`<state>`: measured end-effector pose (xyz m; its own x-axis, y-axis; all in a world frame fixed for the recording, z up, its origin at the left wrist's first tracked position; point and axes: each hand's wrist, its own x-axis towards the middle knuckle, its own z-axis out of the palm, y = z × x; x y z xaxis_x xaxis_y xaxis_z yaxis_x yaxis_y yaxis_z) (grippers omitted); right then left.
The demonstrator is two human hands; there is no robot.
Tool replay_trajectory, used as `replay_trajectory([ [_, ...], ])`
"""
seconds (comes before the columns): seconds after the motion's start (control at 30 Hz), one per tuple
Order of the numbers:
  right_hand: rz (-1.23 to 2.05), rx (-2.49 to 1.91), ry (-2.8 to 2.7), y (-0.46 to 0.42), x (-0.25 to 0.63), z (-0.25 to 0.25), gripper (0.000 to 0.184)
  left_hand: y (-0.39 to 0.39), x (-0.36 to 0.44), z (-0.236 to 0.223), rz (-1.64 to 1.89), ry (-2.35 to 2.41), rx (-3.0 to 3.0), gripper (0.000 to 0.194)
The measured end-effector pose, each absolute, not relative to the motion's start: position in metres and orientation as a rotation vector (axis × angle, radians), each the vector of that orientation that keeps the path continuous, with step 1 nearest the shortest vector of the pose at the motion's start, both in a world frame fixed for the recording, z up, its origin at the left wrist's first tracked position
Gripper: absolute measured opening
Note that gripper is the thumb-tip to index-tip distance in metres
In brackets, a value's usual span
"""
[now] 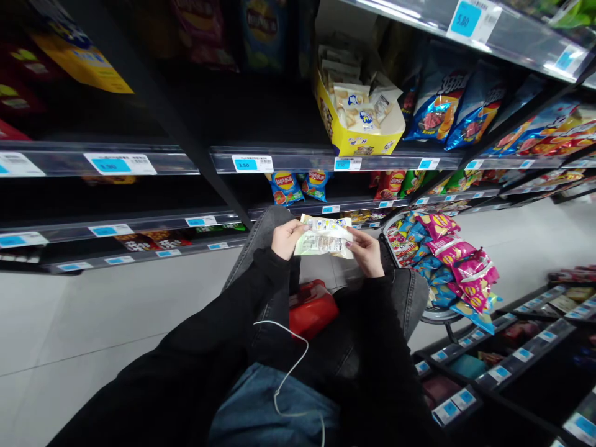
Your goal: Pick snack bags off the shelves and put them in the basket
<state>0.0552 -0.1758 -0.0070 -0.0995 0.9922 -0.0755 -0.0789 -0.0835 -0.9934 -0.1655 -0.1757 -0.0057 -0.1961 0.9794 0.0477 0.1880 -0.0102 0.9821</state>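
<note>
Supermarket aisle [116, 323], labelled shelves [298, 158] | head view: I see left hand [286, 239] and right hand [367, 253] pinching opposite ends of a pale packet [323, 243], each grip closed on it | packet between the person's bent knees [274, 218] | yellow box [365, 147] of small packets [351, 96] beyond | basket [436, 316] heaped with crisp bags [451, 251], right

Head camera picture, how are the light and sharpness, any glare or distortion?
Head view: deep shadow fills the shelf left of the yellow box, glare streaks the top right shelf edge; head view: small print on the packet is too soft to read; head view: the black sleeves loom large, suggesting wide-angle distortion.
</note>
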Motion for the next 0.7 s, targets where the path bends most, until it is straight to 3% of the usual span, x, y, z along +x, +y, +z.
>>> replay_trajectory([
  [0.23,1.044,-1.274,-1.276,-0.179,0.051,0.003,0.022,-0.174,-0.165,-0.001,1.254,1.357,1.132,0.033],
  [0.43,1.069,-1.264,-1.314,-0.176,0.052,0.003,0.023,-0.175,-0.165,-0.006,1.193,1.248,1.091,0.031],
  [0.7,1.198,-1.254,-1.246,-0.173,0.059,-0.001,0.027,-0.178,-0.163,-0.004,1.08,1.165,1.211,0.044],
])
